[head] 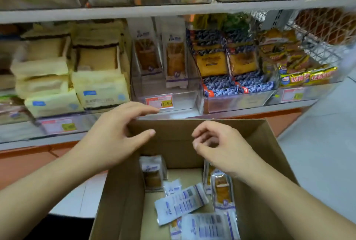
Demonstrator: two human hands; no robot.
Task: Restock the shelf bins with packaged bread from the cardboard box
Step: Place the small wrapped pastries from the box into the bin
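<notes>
Both hands hang empty above the cardboard box (269, 143), left hand (115, 135) spread wide at ten o'clock, right hand (217, 143) loosely curled (bread packets (181, 204) lie below).

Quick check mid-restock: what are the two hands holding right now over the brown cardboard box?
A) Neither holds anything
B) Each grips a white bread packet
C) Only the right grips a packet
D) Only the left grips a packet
A: the left hand is spread open at the brown cardboard box rim, the right hand hangs loosely curled and empty, and the white bread packets lie on the box bottom.
</notes>
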